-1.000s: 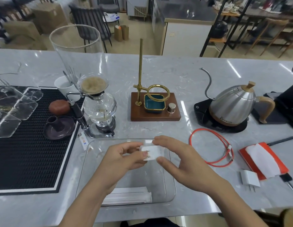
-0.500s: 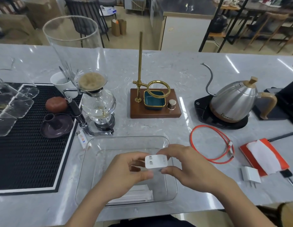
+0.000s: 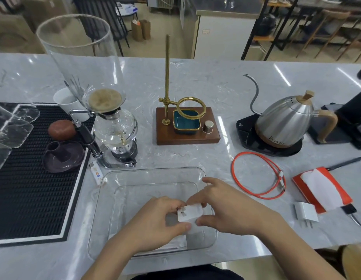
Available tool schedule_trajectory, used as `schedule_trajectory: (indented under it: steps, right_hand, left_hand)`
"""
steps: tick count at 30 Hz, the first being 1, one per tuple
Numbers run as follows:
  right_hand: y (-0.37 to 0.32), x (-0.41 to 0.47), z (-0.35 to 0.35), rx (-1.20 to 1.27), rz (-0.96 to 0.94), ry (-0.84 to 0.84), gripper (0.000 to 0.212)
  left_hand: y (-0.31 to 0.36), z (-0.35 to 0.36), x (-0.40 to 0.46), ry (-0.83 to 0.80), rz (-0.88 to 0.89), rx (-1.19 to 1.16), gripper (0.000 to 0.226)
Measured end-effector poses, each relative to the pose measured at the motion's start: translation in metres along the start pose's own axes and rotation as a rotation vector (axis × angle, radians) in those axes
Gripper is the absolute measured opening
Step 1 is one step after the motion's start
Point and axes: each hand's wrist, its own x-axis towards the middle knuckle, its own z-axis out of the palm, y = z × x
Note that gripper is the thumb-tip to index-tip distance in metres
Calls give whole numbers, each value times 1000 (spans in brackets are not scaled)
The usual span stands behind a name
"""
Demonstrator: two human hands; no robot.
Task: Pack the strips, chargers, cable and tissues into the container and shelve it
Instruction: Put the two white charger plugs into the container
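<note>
head view: small white square charger (image 3: 190,213) pinched between left hand (image 3: 155,221) and right hand (image 3: 228,209), above clear rectangular plastic container (image 3: 135,176) on grey marble counter (image 3: 216,81). white strips (image 3: 173,244) inside container. coiled orange cable (image 3: 258,176), second white charger (image 3: 306,213) to the right.

- We see a bright, evenly lit scene; the light seems to come from overhead.
- Long white streaks of glare lie on the marble counter (image 3: 246,83), strongest at the far right.
- The kettle (image 3: 284,122) carries soft highlights on its steel.
- Shadows are faint and soft, just beside the objects.
- The wide lens bows the counter's far edge and stretches the corners.
- The far room looks soft and slightly smeared.
</note>
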Motion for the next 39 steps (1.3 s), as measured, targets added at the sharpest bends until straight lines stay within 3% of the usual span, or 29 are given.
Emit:
schedule_trajectory:
  steps: [13,22,31,39]
  right_hand:
    - [-3,7,11,-238,-18,-94,38]
    - [-8,9,10,-277,-29,-108,41]
    - [-8,7,5,-238,-13,-164,32]
    - [-14,6,5,-278,-3,-164,20]
  left_hand:
    - [-10,7,8,-139,38,161,53]
    - [-12,6,7,-163,46,142,15]
    - [-7,4,1,-197,118,62,6]
    - [-4,1,0,-175,53,35,21]
